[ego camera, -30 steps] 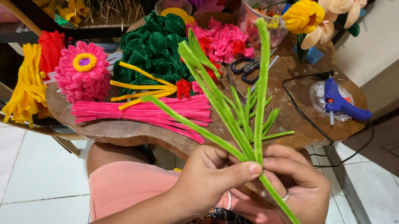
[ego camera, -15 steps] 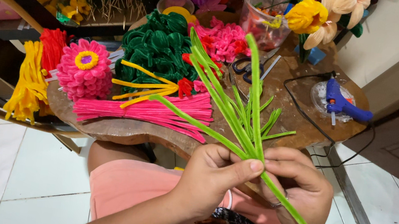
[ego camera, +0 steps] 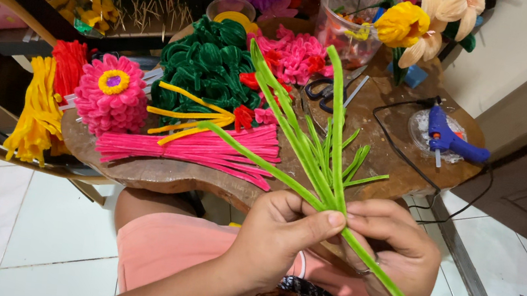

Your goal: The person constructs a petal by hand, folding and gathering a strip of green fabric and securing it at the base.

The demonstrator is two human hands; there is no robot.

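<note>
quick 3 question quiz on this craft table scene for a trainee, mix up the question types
1. True or false: both hands grip the bundle of green pipe cleaners.
2. What lies flat on the table just beyond the left hand? A) pink pipe cleaners B) blue ribbon C) white paper
3. Fill in: the blue glue gun lies on the table's ___ side.

Key
1. True: left hand and right hand meet at the bundle's base.
2. A, the pink pipe cleaners.
3. Right.
</note>
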